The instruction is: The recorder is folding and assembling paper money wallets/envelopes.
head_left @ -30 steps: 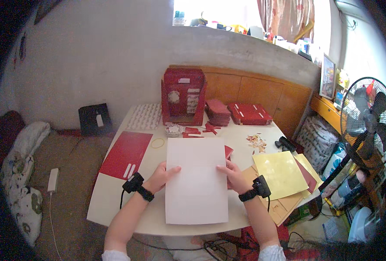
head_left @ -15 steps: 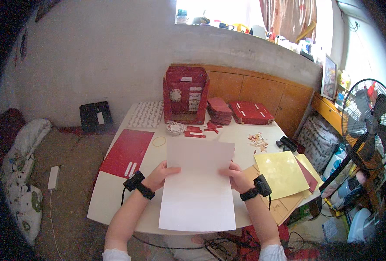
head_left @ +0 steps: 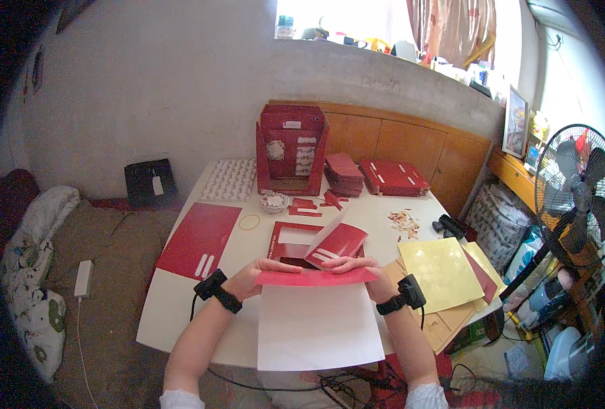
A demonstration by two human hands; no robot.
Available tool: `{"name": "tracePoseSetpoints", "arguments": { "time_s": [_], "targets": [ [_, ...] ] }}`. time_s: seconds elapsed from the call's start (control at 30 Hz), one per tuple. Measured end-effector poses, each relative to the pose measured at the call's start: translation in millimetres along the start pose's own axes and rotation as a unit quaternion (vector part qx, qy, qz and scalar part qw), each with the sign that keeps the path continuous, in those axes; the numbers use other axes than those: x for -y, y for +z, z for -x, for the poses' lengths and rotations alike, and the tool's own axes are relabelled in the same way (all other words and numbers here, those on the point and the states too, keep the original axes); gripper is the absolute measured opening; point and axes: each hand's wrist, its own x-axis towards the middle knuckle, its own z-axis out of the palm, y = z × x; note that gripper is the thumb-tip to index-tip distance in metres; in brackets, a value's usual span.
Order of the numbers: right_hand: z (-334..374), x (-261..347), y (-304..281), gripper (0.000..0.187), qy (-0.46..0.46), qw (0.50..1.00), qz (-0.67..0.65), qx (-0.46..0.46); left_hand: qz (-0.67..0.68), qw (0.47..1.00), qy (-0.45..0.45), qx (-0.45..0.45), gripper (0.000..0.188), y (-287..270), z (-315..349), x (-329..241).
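Between my hands is a sheet of thin card [head_left: 319,327], white on the side toward me and red on its other face. Its far edge is bent over toward me, showing a narrow red strip. My left hand [head_left: 253,276] closes on the left end of this bend, fingers along the top. The right end is gripped by my right hand [head_left: 376,276], its fingers lying over the fold. Just beyond the fold, a red printed card [head_left: 344,240] with a raised, bent flap and a pale window lies on the white table [head_left: 200,317]. Black bands circle both wrists.
A flat red sheet [head_left: 200,235] and a rubber band [head_left: 250,222] lie to the left. Farther back stand a red display box [head_left: 291,146] and stacked red cards [head_left: 394,176]. Yellow sheets [head_left: 441,273] overhang the right edge near a fan [head_left: 578,194]. Cables hang below.
The sheet's far part has been bent down toward me, exposing its red face and the red printed card behind it. Both hands have moved inward along the fold.
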Motion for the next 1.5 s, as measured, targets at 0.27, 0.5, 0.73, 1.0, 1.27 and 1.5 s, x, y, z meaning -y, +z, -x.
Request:
{"name": "tracePoseSetpoints", "arguments": {
  "time_s": [0.27, 0.5, 0.73, 1.0, 1.27, 1.5],
  "targets": [
    [1, -7, -4, 0.022, 0.022, 0.998, -0.043, -0.028, 0.153, 0.978, -0.044, 0.138, 0.068, -7, 4, -8],
    [1, 4, 12, 0.024, 0.02, 0.998, 0.037, 0.056, 0.125, 0.978, -0.118, 0.116, 0.057, -10, -1, 14],
    [-1, -3, 22, 0.023, 0.062, 0.99, 0.058, 0.111, -0.249, 0.934, -0.243, 0.085, 0.035, 24, -1, 4],
    [0, -9, 21, 0.03, 0.121, 0.982, 0.102, 0.107, -0.145, 0.958, -0.241, 0.055, 0.031, 28, 3, 18],
    [1, -16, 10, 0.031, 0.123, 0.987, 0.086, 0.053, -0.134, 0.956, -0.257, 0.034, 0.027, 28, 2, 15],
    [1, 14, 56, 0.035, 0.216, 0.945, 0.152, -0.192, -0.144, 0.965, -0.22, -0.006, 0.026, 24, 5, 12]
  ]
}}
